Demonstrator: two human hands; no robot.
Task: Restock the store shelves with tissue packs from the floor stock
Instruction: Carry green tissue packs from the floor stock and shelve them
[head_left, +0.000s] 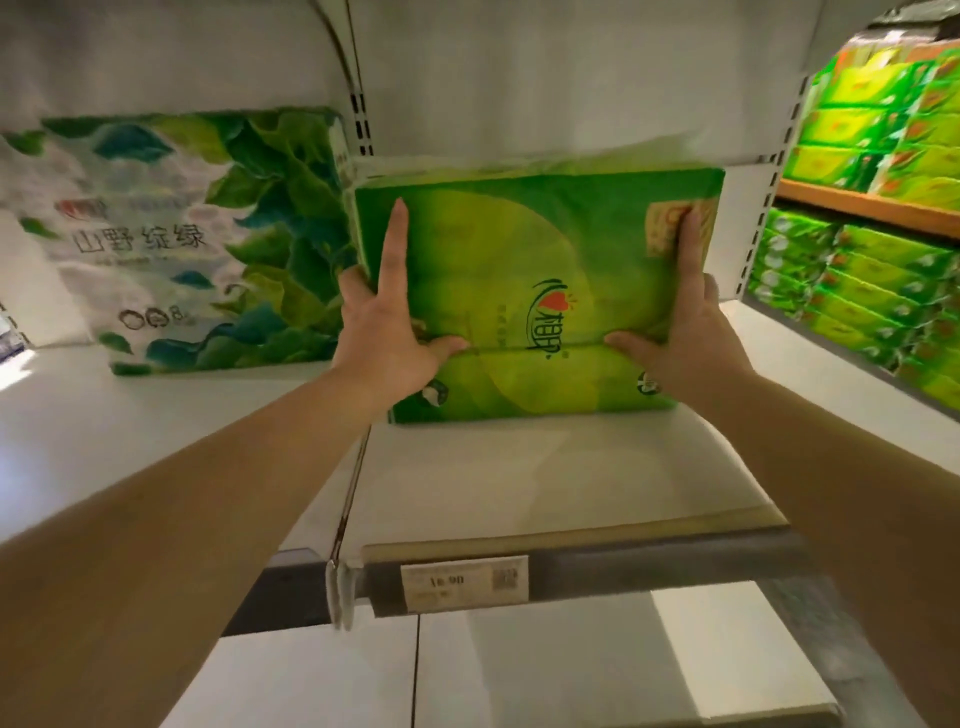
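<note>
1. Now: green tissue pack (540, 291) stands on edge on the white shelf (519, 467), printed face toward the camera, set back from the front lip; its bottom edge appears to rest on the board, though slight blur leaves that unsure.
2. Left hand (387, 338) on the pack's left side: index finger straight up along the face, thumb pressed across the lower front, other fingers wrapped behind the left edge.
3. Right hand (685, 338) mirrors it: fingers up the right edge, thumb pointing inward on the front. Both hands clamp the pack between them.
4. Key relation: pack's long axis runs left to right, parallel to the shelf front; hands sit at its two short ends, equally near. Bare shelf lies behind it, so the push goes straight back.
5. Leaf-print pack (182, 239) stands just beside on the left, across the upright (363, 124); gap is narrow there.
6. Price tag (465, 581) on the front rail below.
</note>
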